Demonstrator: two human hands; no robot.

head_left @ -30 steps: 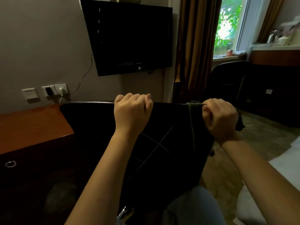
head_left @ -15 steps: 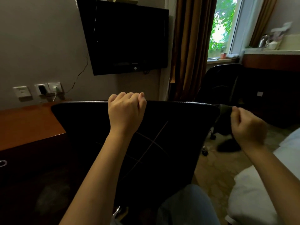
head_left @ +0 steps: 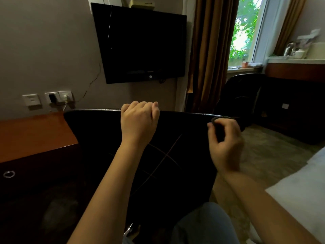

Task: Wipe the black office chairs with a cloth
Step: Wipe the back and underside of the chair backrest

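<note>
Backrest pass | curled left hand (head_left: 139,122) over top edge of near black office chair (head_left: 175,155), likely steadying it against rolling | pinched dark cloth (head_left: 222,118) in right hand (head_left: 225,145), fingers bent, at backrest's right top corner, apparently wiping rim | noted second chair (head_left: 241,95) far right, by window (head_left: 246,32).

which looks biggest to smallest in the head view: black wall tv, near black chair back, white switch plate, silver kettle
1. Near black leather chair back, enlarged by closeness.
2. Black flat wall-mounted TV.
3. White square switch plate and silver metal kettle: look alike, and the kettle is farther, so unranked.
</note>
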